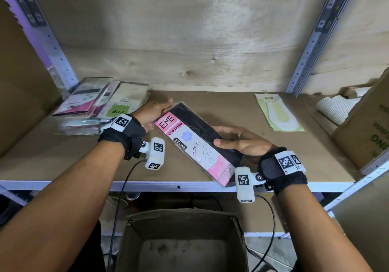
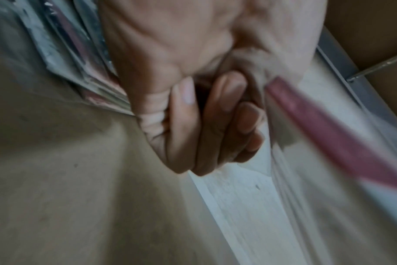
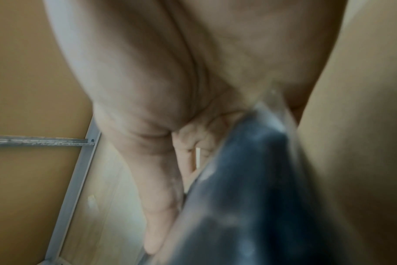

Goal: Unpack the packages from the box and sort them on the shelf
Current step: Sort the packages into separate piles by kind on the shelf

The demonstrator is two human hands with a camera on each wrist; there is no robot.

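Observation:
A flat pink-and-black stocking package (image 1: 195, 139) hangs slanted above the brown shelf board (image 1: 242, 111). My left hand (image 1: 155, 111) holds its upper left end; in the left wrist view my left hand (image 2: 215, 129) has curled fingers beside the blurred package edge (image 2: 329, 129). My right hand (image 1: 237, 140) grips the package's right edge, thumb on top. In the right wrist view my right hand (image 3: 170, 143) closes on the dark package (image 3: 249, 197). The cardboard box (image 1: 183, 242) stands open on the floor below; I see no packages on its visible bottom.
A pile of packages (image 1: 99, 105) lies at the shelf's back left. One green sock package (image 1: 277, 113) lies at the back right. A large carton (image 1: 366, 128) and rolled pale items (image 1: 336, 107) fill the neighbouring bay on the right. Metal uprights (image 1: 311, 46) frame the shelf.

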